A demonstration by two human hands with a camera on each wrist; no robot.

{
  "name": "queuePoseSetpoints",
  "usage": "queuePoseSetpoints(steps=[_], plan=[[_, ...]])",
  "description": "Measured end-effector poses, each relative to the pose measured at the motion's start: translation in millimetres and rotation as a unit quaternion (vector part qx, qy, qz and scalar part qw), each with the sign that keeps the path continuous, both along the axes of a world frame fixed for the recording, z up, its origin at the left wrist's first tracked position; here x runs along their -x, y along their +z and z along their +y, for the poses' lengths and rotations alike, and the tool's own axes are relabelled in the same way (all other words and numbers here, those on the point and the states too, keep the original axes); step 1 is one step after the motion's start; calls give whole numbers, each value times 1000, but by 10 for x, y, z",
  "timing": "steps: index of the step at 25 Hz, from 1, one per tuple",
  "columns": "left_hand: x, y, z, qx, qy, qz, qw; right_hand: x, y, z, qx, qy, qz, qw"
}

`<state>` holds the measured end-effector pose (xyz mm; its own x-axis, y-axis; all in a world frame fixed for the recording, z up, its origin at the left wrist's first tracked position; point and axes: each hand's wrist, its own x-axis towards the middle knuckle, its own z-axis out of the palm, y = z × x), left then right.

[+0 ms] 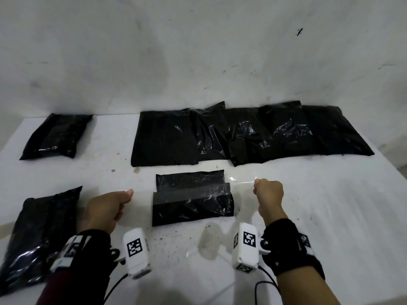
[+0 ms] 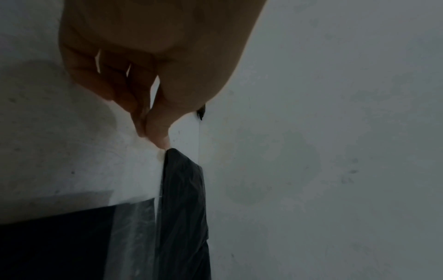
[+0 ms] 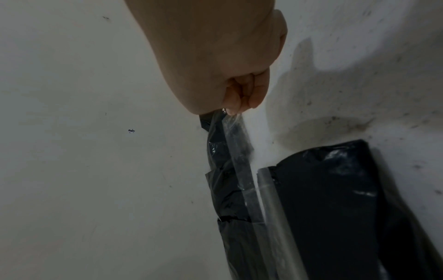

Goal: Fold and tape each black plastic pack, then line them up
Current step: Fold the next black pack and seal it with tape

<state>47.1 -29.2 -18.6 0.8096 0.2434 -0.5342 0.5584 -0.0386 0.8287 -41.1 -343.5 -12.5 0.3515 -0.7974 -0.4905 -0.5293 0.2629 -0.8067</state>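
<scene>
Pack (image 1: 192,198) lies centred on our bench (image 1: 308,205); left hand (image 1: 105,211) and right hand (image 1: 269,192) pinch tape (image 1: 191,192) ends at nine and three o'clock, bare bench beyond both.

Head view: from above the near edge of the table (image 1: 308,205), facing forward and down, taking in the whole top and the wall behind. Left wrist view: very close, along the left hand (image 2: 153,62) toward the taped pack (image 2: 59,244). Right wrist view: equally close, along the right hand (image 3: 215,62). Shared by all three: that pack and its clear tape (image 1: 193,192).
</scene>
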Motion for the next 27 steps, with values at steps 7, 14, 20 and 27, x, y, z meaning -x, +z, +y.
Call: queuePoseSetpoints(steps=[7, 14, 20, 27], plan=[[24, -138, -31, -142, -41, -72, 986, -68, -138, 74, 52, -9, 46, 998], [69, -294, -174, -347, -45, -62, 935, -69, -240, 219, 212, 37, 109, 971], [69, -344, -46, -369, -67, -91, 922, -29, -388, 262, 251, 39, 74, 965], [66, 8, -62, -317, -86, -265, 906, 11, -358, 235, 214, 35, 34, 976]])
